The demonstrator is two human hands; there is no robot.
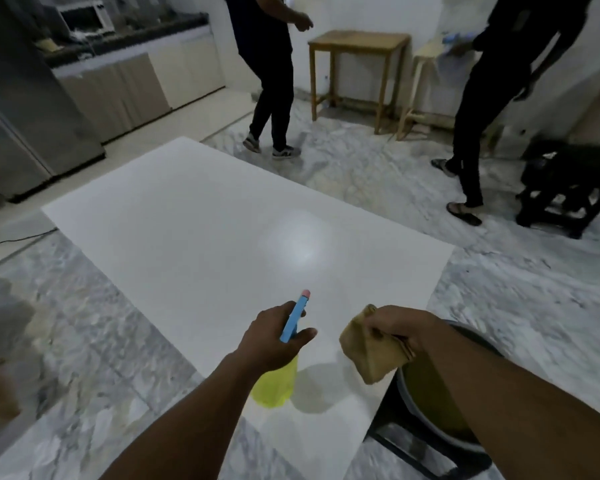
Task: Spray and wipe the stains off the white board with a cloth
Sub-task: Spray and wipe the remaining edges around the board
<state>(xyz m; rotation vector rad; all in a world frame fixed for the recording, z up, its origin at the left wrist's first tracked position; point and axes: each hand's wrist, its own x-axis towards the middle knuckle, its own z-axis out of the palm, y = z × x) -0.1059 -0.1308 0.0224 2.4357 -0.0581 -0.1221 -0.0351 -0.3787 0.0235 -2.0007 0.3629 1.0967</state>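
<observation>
White board (222, 220): lying flat, stretching away from both hands, catching a round glare near its middle. Left hand (274, 336) gripping a yellow spray bottle (274, 386) by its blue head, hanging over the board's near edge, nozzle pointing toward the board's middle. Right hand (399, 327) pinching a folded tan cloth (368, 355), hanging over the board's near right corner. Showing on every side of the board: grey marble floor (499, 289).
</observation>
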